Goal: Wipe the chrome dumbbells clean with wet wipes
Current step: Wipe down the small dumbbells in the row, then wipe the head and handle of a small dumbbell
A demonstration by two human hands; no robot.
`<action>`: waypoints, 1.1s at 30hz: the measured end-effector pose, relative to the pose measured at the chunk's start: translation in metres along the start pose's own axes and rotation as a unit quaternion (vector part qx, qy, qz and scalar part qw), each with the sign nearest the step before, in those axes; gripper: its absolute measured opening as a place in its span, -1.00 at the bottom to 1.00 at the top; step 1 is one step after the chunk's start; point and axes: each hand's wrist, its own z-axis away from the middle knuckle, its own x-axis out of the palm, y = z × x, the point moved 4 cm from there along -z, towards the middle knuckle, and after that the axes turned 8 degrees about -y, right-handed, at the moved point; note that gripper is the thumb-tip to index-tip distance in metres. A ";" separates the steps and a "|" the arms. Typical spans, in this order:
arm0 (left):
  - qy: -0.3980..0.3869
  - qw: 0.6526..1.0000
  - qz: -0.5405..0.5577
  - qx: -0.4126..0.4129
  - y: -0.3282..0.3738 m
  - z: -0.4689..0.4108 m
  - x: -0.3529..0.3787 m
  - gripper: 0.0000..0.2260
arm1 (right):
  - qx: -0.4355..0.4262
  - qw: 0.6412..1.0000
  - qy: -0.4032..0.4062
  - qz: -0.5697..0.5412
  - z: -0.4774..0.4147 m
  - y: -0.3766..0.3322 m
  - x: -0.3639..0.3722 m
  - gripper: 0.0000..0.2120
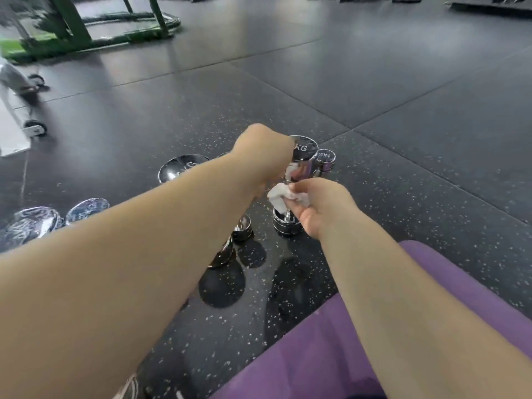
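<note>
A chrome dumbbell stands upright on the dark floor, its top head marked KG. My left hand grips that top head from the left. My right hand pinches a crumpled white wet wipe against the handle, just above the lower head. A smaller chrome dumbbell stands right behind it. Other chrome dumbbells stand to the left: a large one and two wrapped in plastic. More heads show under my left forearm.
Speckled black rubber floor tiles stretch all round. A purple mat lies at the lower right under my right arm. A white wheeled base stands at the left edge, and a green frame at the far left back.
</note>
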 end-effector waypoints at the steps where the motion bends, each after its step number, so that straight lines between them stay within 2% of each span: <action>1: 0.040 0.997 -0.057 0.018 -0.003 0.002 -0.014 -0.92 | 0.005 1.000 -0.003 0.018 0.007 0.002 0.006 -0.76; 2: 0.079 0.995 -0.063 0.013 -0.009 0.006 -0.026 -0.81 | 0.008 0.999 0.004 0.034 0.013 0.004 0.012 -0.78; 3: 0.083 0.991 -0.107 -0.001 -0.020 0.006 -0.034 -0.73 | 0.008 0.999 -0.005 0.047 0.014 0.005 0.018 -0.81; 5: 0.021 0.963 -0.265 -0.042 -0.042 0.007 -0.039 -0.64 | 0.011 0.997 -0.034 0.061 0.011 0.009 0.030 -0.80; 7: -0.045 0.926 -0.369 -0.064 -0.059 0.004 -0.033 -0.65 | 0.009 0.995 -0.045 0.089 0.008 0.015 0.041 -0.76; 10: -0.064 0.918 -0.389 -0.052 -0.065 -0.009 -0.032 -0.67 | 0.009 0.994 -0.050 0.098 -0.002 0.021 0.051 -0.69; 12: -0.070 0.918 -0.390 -0.035 -0.063 -0.013 -0.030 -0.60 | 0.014 0.992 -0.046 0.119 -0.007 0.024 0.049 -0.70; 14: -0.083 0.926 -0.369 -0.019 -0.062 -0.016 -0.025 -0.52 | 0.044 0.990 -0.060 0.119 -0.008 0.028 0.047 -0.88; 16: -0.098 0.920 -0.380 0.009 -0.059 -0.013 -0.017 -0.48 | 0.073 0.988 -0.074 0.112 -0.011 0.031 0.042 -0.89; 20: -0.076 0.854 -0.494 0.145 -0.037 0.019 0.011 -0.59 | 0.059 0.985 -0.034 0.159 -0.005 0.036 0.011 -0.84; 22: -0.074 0.837 -0.510 0.186 -0.030 0.041 0.031 -0.59 | 0.052 0.985 0.006 0.166 0.010 0.041 -0.012 -0.79; 24: -0.076 0.856 -0.472 0.195 -0.029 0.063 0.050 -0.60 | 0.068 0.987 0.032 0.142 0.028 0.046 -0.032 -0.75; 27: -0.059 0.919 -0.356 0.161 -0.033 0.088 0.055 -0.52 | 0.073 0.990 0.034 0.119 0.054 0.042 -0.041 -0.74; 29: -0.055 0.958 -0.253 0.124 -0.036 0.104 0.050 -0.50 | 0.068 0.986 0.032 0.151 0.073 0.036 -0.042 -0.75; 31: -0.058 0.976 -0.183 0.099 -0.040 0.122 0.047 -0.49 | 0.079 0.979 0.015 0.189 0.093 0.036 -0.040 -0.73; 33: -0.042 0.987 -0.128 0.083 -0.051 0.132 0.050 -0.50 | 0.078 0.977 -0.009 0.197 0.106 0.038 -0.039 -0.62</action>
